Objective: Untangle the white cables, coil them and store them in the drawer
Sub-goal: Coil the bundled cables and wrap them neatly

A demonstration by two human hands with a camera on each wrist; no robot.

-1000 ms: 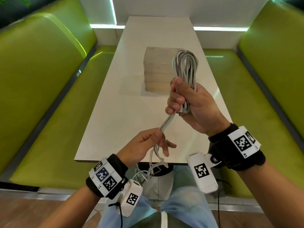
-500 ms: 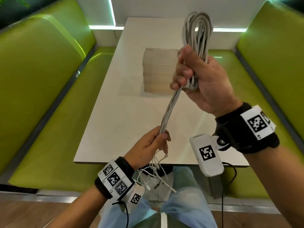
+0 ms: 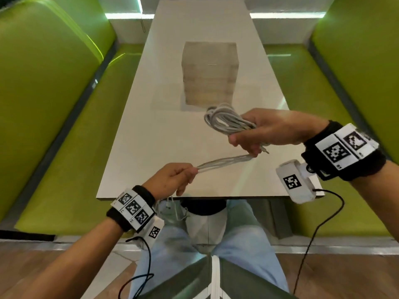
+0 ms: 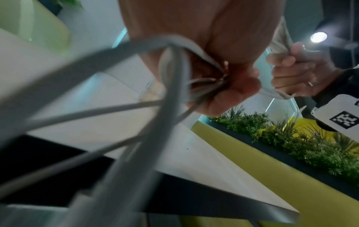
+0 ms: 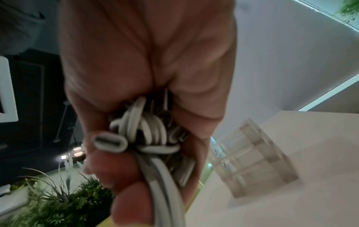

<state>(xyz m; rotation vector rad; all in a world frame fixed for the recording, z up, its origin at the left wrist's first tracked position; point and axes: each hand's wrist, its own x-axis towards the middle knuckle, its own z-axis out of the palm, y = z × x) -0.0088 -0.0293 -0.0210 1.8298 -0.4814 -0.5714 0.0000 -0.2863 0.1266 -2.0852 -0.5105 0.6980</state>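
The right hand (image 3: 274, 128) grips a mostly wound coil of white cables (image 3: 226, 121) above the table (image 3: 138, 147). The left hand (image 3: 172, 180) pinches the loose strands; tails hang uncoiled, and the clear drawer unit (image 3: 209, 72) looks shut.

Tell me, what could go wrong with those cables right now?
The coil of white cables sticks out loosely from the right hand; its loops might spring apart. The loose cable ends dangling below the left hand, past the table edge, could snag or re-tangle.
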